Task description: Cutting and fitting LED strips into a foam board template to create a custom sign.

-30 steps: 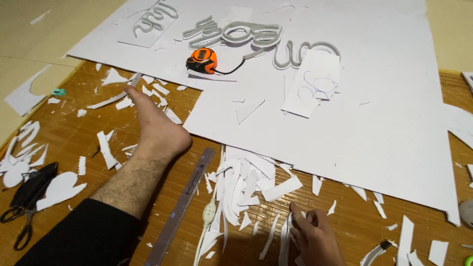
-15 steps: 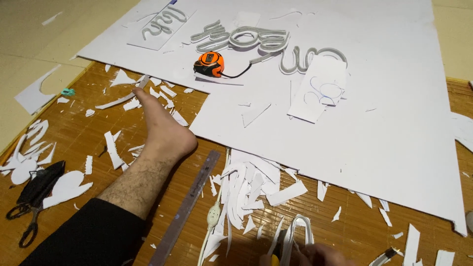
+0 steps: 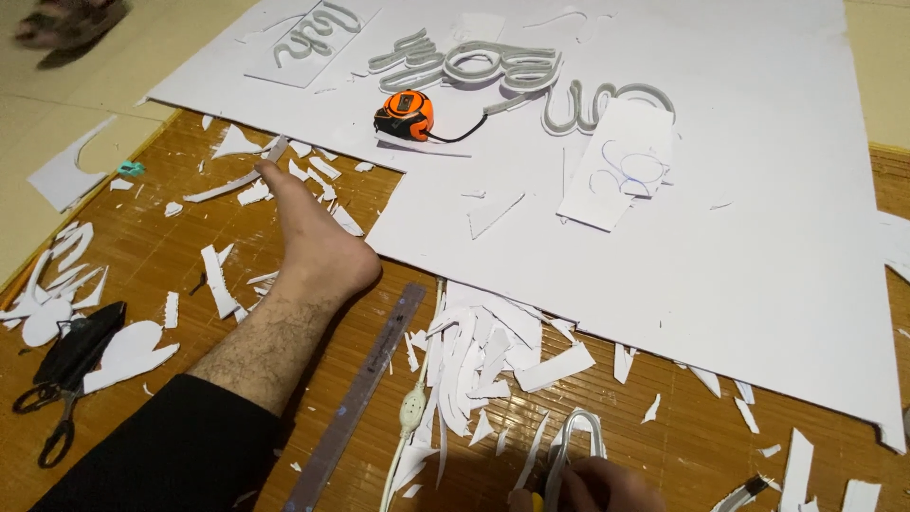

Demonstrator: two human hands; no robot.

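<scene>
Nearest, at the bottom edge: right hand (image 3: 602, 485), mostly cut off by the frame. Appeared to hold the fingers (image 3: 569, 485) curled and pressed together on the lower ends of a white looped strip (image 3: 576, 429); could not be told for certain. No left hand in view.

Rose from that hand as a narrow, upright loop, both legs close together, rounded at the top, pale and smooth, over the bamboo mat (image 3: 682, 446). Probably best gripped low and evenly on both legs, without squeezing the bend, so as to keep the curve from kinking or springing apart.

Just left of it, lay a cord with a small inline switch (image 3: 412, 408), a heap of white offcuts (image 3: 483, 351) and a long metal ruler (image 3: 365, 379) set diagonally. Further left, stretched a bare foot (image 3: 308, 237) among scraps, with black scissors (image 3: 57, 417) at the left edge.

Beyond, spread a big white sheet (image 3: 758, 237), carrying a paper pattern (image 3: 621, 166), an orange tape measure (image 3: 408, 114) and, farthest, pale bent letter shapes (image 3: 502, 62).
</scene>
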